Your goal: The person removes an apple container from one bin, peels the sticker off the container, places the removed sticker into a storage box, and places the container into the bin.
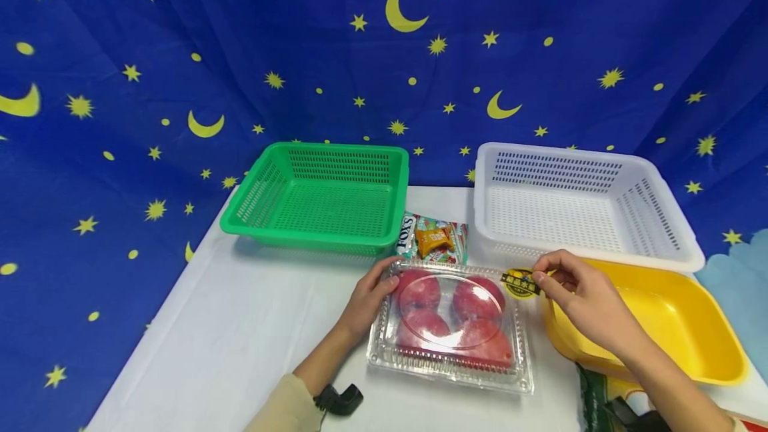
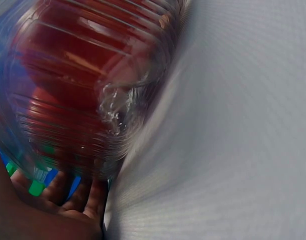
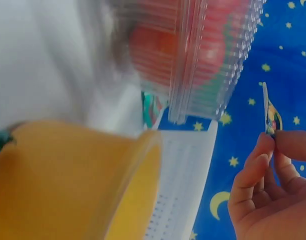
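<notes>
A clear plastic clamshell box of several red fruits sits on the table in front of me, its lid down. My left hand grips the box's far left corner, thumb on the lid; in the left wrist view its fingers lie along the box's side. Between thumb and forefinger my right hand pinches a black and yellow sticker label over the box's right edge. The right wrist view shows this label edge-on, held up apart from the box.
A green basket stands at the back left, a white basket at the back right. Nearer on the right is a yellow basin, with a dark green packet partly under it. Behind the box lie a snack bag and a small orange packet.
</notes>
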The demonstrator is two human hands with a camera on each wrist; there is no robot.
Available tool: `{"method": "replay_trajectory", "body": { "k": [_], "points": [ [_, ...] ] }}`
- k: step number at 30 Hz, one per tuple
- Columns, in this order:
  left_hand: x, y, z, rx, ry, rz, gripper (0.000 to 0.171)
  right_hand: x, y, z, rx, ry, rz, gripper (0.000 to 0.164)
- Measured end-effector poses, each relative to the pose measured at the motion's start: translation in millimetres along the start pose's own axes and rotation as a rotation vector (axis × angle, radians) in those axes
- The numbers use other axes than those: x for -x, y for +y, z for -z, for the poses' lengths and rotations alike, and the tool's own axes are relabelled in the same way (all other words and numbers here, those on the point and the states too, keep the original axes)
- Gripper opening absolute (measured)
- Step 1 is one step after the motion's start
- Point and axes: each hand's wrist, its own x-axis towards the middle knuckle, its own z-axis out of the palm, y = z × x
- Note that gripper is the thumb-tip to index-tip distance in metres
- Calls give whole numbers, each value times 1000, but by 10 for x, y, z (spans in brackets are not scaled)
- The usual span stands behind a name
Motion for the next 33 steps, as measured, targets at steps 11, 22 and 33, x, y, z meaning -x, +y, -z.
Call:
{"method": "replay_trajectory", "body": {
  "k": [11, 22, 33],
  "points": [
    [-10, 25, -35, -6, -2, 3, 46, -27, 238, 206, -52, -56, 2, 17],
    [-21, -3, -16, -7, -11, -11, 46, -60, 559, 427, -137, -152, -23, 21],
    [0, 13, 5, -28, -4, -9, 46, -159, 957, 674, -39, -337, -100, 22]
  ]
}}
